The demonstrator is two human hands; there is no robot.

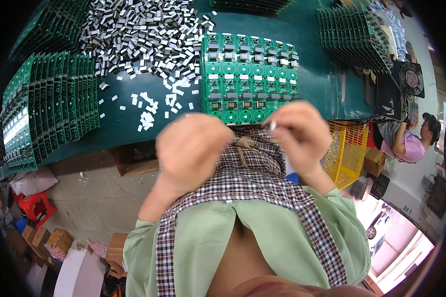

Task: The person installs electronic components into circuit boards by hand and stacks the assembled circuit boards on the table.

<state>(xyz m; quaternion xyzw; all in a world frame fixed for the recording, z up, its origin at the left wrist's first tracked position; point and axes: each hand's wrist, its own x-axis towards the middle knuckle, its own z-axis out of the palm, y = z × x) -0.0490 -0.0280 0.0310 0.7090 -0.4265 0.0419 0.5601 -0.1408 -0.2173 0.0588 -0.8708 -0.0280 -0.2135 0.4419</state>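
A green circuit board panel (250, 72) lies on the table in front of me, with rows of small digit displays. In its nearest display row, several digit displays (246, 105) on the left show bare faces. My right hand (305, 136) is at the panel's near right edge, thumb and fingers pinched on a small pale piece (272, 125) whose kind I cannot make out. My left hand (193, 148) hovers before the panel's near left corner, smeared by motion; its fingers look curled, but whether they hold anything is hidden.
A large heap of small white-faced display modules (139, 34) covers the far left, with loose white pieces (148, 106) nearer. Stacked green boards stand at left (54, 104) and far right (354, 37). A yellow crate (349, 153) is beside the table; another person (409, 143) sits at right.
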